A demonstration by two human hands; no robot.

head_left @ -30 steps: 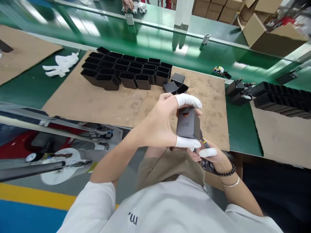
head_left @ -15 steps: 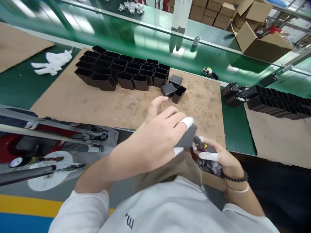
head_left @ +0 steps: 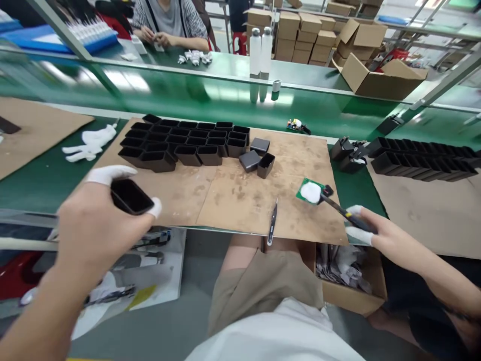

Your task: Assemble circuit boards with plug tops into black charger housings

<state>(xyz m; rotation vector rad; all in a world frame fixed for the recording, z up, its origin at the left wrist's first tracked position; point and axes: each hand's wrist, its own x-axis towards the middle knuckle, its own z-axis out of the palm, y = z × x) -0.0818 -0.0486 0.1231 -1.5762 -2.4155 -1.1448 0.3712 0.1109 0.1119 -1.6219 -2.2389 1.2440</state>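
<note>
My left hand (head_left: 88, 225), with white finger cots, is closed around a black plastic case (head_left: 131, 196), its open end facing up. It is over the left front of the cardboard sheet (head_left: 236, 195). At the right, my right hand (head_left: 370, 228) grips a slim dark tool (head_left: 340, 208) with a yellow mark on its handle. The tool's far end meets a green circuit board (head_left: 305, 190) bearing a white blob and a black part. Whether the board rests on the cardboard or hangs just above it, I cannot tell. Tweezers (head_left: 273, 223) lie at the sheet's front edge.
Rows of black cases (head_left: 188, 143) stand at the back left, with loose ones (head_left: 266, 165) beside them. More cases (head_left: 424, 160) line the right. A small assembled board (head_left: 298, 125) lies behind. White gloves (head_left: 90, 143) lie left. Below is a carton (head_left: 351, 296); across sits a person (head_left: 169, 25).
My hands were together at a black case; now they are wide apart. The left hand has carried a case left, the right hand has moved right with the tool. The view has tilted up.
</note>
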